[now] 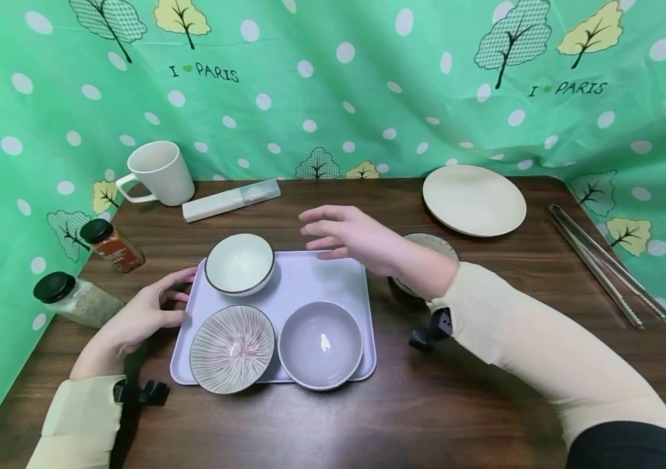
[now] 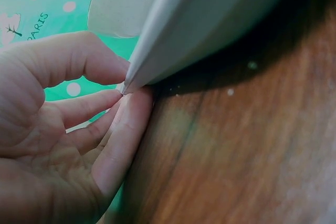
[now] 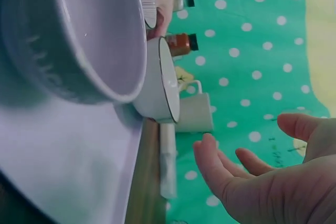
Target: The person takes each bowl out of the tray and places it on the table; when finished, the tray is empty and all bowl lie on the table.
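Observation:
On the table lies a pale lavender tray (image 1: 323,277). At its left edge my left hand (image 1: 144,314) pinches the rim between thumb and fingers; in the left wrist view the tray's edge (image 2: 173,40) sits between the fingertips. A white bowl (image 1: 239,264) with a dark rim stands at the tray's back left. In front of it is a striped bowl (image 1: 232,348), with a lavender-grey bowl (image 1: 321,345) to its right. Over the tray's back right my right hand (image 1: 353,236) hovers with loosely spread fingers, holding nothing.
A speckled bowl (image 1: 431,243) right of the tray is partly hidden by my right forearm. Behind stand a white mug (image 1: 163,172), a long white case (image 1: 230,199) and a cream plate (image 1: 474,198). Metal tongs (image 1: 599,264) lie far right, two spice jars (image 1: 112,246) left.

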The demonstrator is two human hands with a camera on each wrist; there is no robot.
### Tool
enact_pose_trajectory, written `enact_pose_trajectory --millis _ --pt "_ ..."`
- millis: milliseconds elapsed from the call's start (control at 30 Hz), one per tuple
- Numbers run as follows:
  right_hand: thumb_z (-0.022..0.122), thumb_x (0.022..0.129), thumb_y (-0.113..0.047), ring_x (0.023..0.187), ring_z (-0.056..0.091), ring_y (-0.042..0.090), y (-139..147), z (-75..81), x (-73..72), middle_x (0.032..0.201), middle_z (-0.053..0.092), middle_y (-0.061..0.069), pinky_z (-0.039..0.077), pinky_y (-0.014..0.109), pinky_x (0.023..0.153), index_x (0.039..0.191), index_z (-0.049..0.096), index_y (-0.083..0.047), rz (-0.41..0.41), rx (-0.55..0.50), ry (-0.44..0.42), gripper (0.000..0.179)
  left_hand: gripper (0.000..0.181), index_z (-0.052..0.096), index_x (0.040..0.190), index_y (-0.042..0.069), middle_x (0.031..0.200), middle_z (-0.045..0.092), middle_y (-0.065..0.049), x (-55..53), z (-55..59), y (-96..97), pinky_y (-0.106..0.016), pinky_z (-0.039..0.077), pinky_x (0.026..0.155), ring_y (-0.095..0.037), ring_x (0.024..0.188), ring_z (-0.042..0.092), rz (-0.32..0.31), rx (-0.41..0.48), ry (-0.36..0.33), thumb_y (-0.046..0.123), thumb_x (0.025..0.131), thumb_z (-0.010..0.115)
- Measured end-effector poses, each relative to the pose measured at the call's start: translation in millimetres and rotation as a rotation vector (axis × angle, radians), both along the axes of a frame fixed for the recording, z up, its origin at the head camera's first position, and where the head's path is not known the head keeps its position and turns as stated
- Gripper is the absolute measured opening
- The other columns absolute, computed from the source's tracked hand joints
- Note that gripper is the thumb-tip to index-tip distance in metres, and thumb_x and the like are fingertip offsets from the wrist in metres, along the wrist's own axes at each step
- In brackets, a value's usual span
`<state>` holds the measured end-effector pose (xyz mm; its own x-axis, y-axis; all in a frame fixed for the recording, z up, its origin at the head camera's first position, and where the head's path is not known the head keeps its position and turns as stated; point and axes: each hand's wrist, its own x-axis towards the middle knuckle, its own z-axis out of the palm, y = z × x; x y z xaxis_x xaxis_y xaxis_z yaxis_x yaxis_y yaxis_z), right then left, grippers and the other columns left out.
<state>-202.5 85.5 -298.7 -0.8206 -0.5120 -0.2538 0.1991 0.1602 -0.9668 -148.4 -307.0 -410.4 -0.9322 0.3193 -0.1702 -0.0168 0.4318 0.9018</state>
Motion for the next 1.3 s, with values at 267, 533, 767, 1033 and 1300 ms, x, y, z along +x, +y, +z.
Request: enact_pose_trajectory --millis 267,533,767,1033,1300 --pt "0.057 0.101 -0.014 0.133 0.049 0.042 -36 -9.8 -9.8 0.15 0.049 0.013 0.047 0.046 0.102 0.148 0.047 -0.004 -0.023 0.033 -0.122 0.049 0.082 0.032 0.158 0.003 0.149 0.039 -0.025 1.0 0.9 0.1 -0.027 0.052 0.081 -0.02 0.11 0.054 0.002 0.005 -0.011 -0.006 0.085 0.068" --pt "0.059 0.102 -0.015 0.134 0.048 0.045 -55 -21.2 -17.0 0.149 0.05 0.016 0.046 0.05 0.103 0.152 0.043 -0.003 -0.001 0.062 -0.193 0.054 0.081 0.033 0.158 0.003 0.148 0.039 -0.024 1.4 0.7 0.4 -0.027 0.052 0.081 -0.022 0.111 0.053 0.001 0.003 -0.007 -0.006 0.085 0.068" --pt "0.059 0.102 -0.013 0.129 0.053 0.044 -63 -30.8 -20.8 0.148 0.047 0.023 0.05 0.048 0.098 0.156 0.037 -0.002 0.023 0.08 -0.216 0.059 0.082 0.033 0.158 0.003 0.149 0.039 -0.025 1.0 0.5 0.1 -0.027 0.052 0.081 -0.024 0.112 0.052 0.003 0.0 -0.006 -0.006 0.085 0.068" --pt "0.058 0.102 -0.008 0.122 0.058 0.04 -69 -40.2 -24.1 0.142 0.051 0.024 0.052 0.046 0.096 0.155 0.038 -0.004 0.037 0.074 -0.242 0.057 0.082 0.033 0.158 0.004 0.149 0.039 -0.024 1.1 0.3 0.3 -0.027 0.051 0.082 -0.026 0.112 0.053 0.0 -0.001 -0.004 -0.006 0.085 0.068" --pt "0.06 0.099 0.001 0.114 0.062 0.037 -70 -48.1 -28.7 0.134 0.054 0.025 0.053 0.046 0.093 0.154 0.039 -0.006 0.063 0.049 -0.267 0.059 0.082 0.033 0.158 0.003 0.148 0.04 -0.025 0.6 1.9 -0.2 -0.027 0.051 0.082 -0.028 0.112 0.052 0.001 -0.014 0.002 -0.005 0.085 0.069"
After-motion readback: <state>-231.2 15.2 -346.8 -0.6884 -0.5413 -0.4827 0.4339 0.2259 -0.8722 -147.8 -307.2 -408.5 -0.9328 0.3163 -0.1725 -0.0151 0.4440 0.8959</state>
